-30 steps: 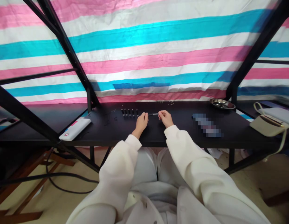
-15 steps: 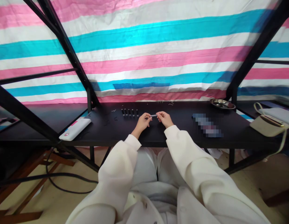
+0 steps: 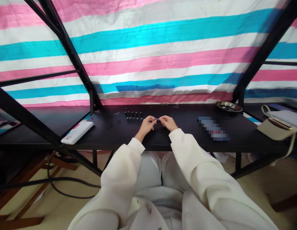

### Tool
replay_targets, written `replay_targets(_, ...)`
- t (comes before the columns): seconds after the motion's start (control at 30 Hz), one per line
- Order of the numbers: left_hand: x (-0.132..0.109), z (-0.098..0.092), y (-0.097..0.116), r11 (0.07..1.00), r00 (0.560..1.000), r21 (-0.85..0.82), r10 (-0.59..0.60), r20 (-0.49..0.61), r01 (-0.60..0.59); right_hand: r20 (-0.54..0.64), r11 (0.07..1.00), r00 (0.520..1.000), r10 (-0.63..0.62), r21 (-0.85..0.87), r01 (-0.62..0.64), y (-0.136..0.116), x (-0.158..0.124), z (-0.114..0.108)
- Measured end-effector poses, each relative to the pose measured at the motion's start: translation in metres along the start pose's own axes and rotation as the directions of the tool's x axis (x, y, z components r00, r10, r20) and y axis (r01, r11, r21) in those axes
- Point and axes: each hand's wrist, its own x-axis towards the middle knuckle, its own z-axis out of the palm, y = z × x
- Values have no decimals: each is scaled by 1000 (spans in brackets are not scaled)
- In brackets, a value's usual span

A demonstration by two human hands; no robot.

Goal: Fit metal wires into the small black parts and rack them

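My left hand pinches one end of a small dark rod above the black table. At the rod's other end, the fingers of my right hand are closed on it, and the two hands nearly meet. Much of the rod is hidden by fingertips. Left of my hands, several small dark cylinders with light ends stand in a row. Behind them and to the left lies a thin pale scrap.
A white power bank lies at the left. To the right are a blurred blue packet, a shiny metal dish and a beige bag. Small bits lie along the back edge. Black posts slant up on both sides.
My right hand has moved slightly left, closer to my left hand, and less of the rod shows between the fingers.
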Motion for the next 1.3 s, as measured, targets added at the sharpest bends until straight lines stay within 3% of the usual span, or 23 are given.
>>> replay_targets(0.77,0,-2,4,998,998,-16,-63,-9,63,149,994,989,18,-113,-1,-7,-6,1)
replay_targets(1.17,-2,0,7,986,985,-72,-143,97,151,241,980,970,-43,-181,88,4,-7,3)
replay_targets(1.3,-3,-1,7,994,994,-40,-105,25,106,203,970,976,-83,-209,126,9,-3,2)
